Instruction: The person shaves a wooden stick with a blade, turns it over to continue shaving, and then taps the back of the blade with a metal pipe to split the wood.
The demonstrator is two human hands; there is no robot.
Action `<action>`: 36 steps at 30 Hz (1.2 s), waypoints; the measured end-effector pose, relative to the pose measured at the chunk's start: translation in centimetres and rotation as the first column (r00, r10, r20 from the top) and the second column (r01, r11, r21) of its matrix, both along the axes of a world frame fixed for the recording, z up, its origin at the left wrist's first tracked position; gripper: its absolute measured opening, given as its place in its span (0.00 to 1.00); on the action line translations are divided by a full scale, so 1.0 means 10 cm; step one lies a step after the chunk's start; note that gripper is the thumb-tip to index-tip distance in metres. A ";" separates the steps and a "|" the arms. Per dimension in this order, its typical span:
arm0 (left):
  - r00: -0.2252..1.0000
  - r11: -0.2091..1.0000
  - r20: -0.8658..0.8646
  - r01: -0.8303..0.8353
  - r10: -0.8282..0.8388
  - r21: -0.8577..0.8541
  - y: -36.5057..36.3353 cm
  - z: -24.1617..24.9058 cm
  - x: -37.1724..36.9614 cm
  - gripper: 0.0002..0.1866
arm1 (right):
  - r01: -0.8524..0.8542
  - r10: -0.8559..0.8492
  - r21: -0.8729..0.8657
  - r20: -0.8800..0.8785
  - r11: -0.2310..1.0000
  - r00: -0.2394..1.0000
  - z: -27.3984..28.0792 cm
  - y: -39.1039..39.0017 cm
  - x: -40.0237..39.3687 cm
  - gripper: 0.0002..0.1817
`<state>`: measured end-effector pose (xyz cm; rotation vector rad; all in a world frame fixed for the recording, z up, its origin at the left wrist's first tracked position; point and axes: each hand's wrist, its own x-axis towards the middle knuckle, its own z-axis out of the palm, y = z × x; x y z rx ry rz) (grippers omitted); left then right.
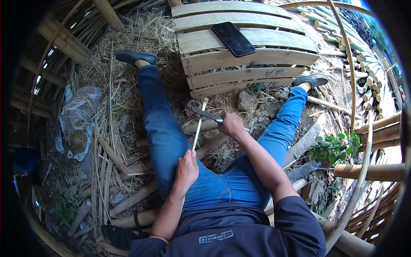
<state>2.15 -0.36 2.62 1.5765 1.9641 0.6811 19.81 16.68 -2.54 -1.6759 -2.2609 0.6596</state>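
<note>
My left hand [187, 170] is closed around the lower part of a thin pale bamboo strip [198, 133], just above my thigh. The strip slants up and away between my legs. My right hand [231, 125] is wrapped round the handle of a knife, whose dark blade [204, 112] lies across the strip near its far end. A bit of the handle shows past the right side of that hand.
A wooden slatted crate [239, 57] with a black phone [233, 39] on top stands ahead. Cut bamboo poles [369, 79] are stacked at the right, near a green plant [336, 148]. A plastic bag [81, 112] lies left among straw and shavings [128, 38].
</note>
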 end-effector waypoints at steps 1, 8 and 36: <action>1.000 1.000 0.025 -0.007 0.007 -0.020 -0.01 0.02 0.00 0.14 | 0.006 -0.007 0.034 0.006 0.999 1.000 -0.01 0.03 0.04 0.08; 0.997 0.997 0.072 -0.021 0.026 -0.069 -0.01 0.01 -0.02 0.14 | 0.035 -0.034 0.027 -0.031 0.999 0.999 -0.22 0.08 0.09 0.08; 0.999 0.999 0.043 0.028 -0.027 -0.017 -0.06 0.03 -0.02 0.13 | -0.028 0.029 0.030 -0.012 0.999 1.000 -0.04 -0.07 0.01 0.09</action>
